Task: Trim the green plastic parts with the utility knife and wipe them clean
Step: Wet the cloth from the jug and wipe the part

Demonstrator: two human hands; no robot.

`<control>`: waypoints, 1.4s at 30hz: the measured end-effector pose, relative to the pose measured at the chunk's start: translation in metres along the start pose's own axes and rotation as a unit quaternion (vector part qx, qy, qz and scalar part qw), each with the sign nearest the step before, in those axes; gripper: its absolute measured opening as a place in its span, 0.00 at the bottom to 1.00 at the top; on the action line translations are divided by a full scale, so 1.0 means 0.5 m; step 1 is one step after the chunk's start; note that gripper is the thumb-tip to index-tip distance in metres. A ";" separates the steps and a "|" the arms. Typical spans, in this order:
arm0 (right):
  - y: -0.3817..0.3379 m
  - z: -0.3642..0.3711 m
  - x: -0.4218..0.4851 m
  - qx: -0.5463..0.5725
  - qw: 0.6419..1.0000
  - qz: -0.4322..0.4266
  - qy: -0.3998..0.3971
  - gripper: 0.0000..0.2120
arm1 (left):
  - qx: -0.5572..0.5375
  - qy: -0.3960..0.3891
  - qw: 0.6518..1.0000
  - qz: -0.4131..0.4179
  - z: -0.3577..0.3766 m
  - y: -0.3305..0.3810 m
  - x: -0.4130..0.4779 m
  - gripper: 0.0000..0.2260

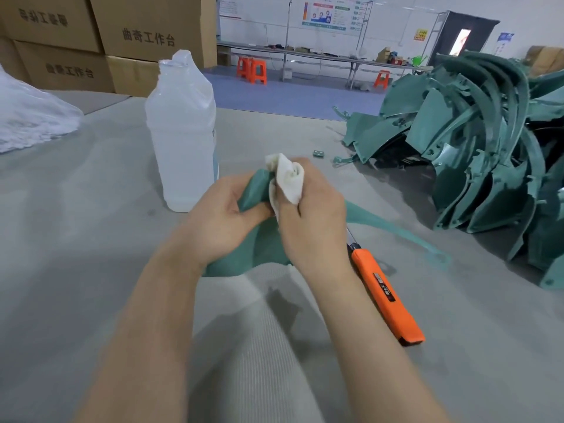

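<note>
Head view, looking down at the grey worktop [91, 239]: the person's got one green plastic part [262, 248] held up just off the surface in the middle, right in front of them. The left hand [222, 215] is curled around the part's upper end, thumb on top. The right hand [311, 215] is wrapped around a bunched-up white cloth [288, 178], which is pressed against that same top edge. A thin strip of the part trails off to the right along the worktop and ends in a small loop. The orange utility knife [384, 291] is lying flat just beside the right wrist, nobody touching it, blade end pointing away towards the part. A clear plastic bottle [183, 132] stands upright just left of the hands. Over on the right there's a big messy pile of green parts [476, 166], and a tiny green offcut [318, 153] sits between the pile and the cloth. Far left there's a crumpled clear plastic bag [27, 117], with stacked cardboard boxes [146, 35] behind it, and a few orange stools [251, 70] out on the blue floor.
</note>
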State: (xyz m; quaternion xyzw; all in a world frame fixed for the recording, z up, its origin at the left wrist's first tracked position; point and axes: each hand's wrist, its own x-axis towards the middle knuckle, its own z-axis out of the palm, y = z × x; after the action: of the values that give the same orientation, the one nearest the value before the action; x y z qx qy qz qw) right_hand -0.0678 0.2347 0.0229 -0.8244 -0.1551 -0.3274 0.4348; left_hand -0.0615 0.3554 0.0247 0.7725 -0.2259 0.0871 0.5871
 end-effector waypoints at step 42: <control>0.154 -0.011 0.016 -0.339 0.935 0.106 0.016 0.09 | -0.154 0.066 0.982 -0.091 -0.050 -0.017 -0.013 0.09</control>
State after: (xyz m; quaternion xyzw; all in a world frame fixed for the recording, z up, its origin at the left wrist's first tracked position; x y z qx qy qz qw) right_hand -0.0223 0.1856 -0.0167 -0.9290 0.0604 -0.3261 0.1642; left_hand -0.0601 0.3824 0.0219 0.6824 -0.1266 0.0480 0.7184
